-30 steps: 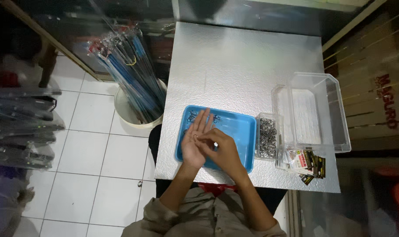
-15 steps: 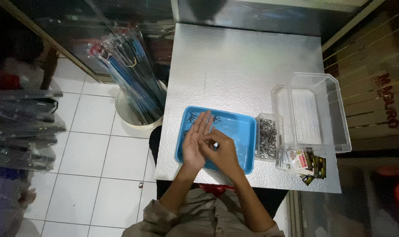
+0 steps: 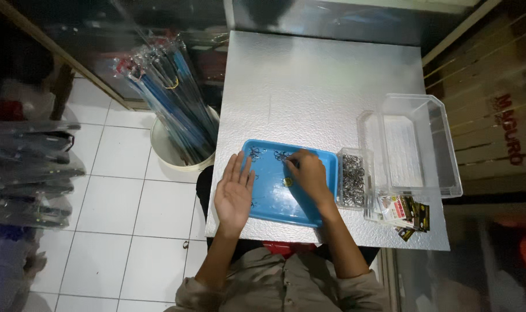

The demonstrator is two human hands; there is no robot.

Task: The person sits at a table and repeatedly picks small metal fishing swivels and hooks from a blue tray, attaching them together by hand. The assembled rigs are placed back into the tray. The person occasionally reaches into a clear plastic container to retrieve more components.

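A blue tray (image 3: 274, 199) lies at the near edge of a silver table (image 3: 321, 86). Small dark metal pieces (image 3: 255, 153) are scattered along its far side, and a small round yellowish piece (image 3: 287, 181) lies near its middle. My left hand (image 3: 234, 193) rests flat and open at the tray's left edge, fingers pointing away from me. My right hand (image 3: 307, 173) is curled over the tray's right half, its fingertips down among more metal pieces (image 3: 281, 156). Whether they pinch one is hidden.
A small clear box of metal pieces (image 3: 352, 179) stands right of the tray, beside a larger clear container (image 3: 416, 144) with small packets (image 3: 406, 211) in front. A white bucket (image 3: 162, 147) of long blue rods (image 3: 170, 92) stands on the tiled floor at the left.
My hands were together over the tray's middle. Now they are apart: the left has slid to the tray's left edge and opened flat, and the right has reached to the far right.
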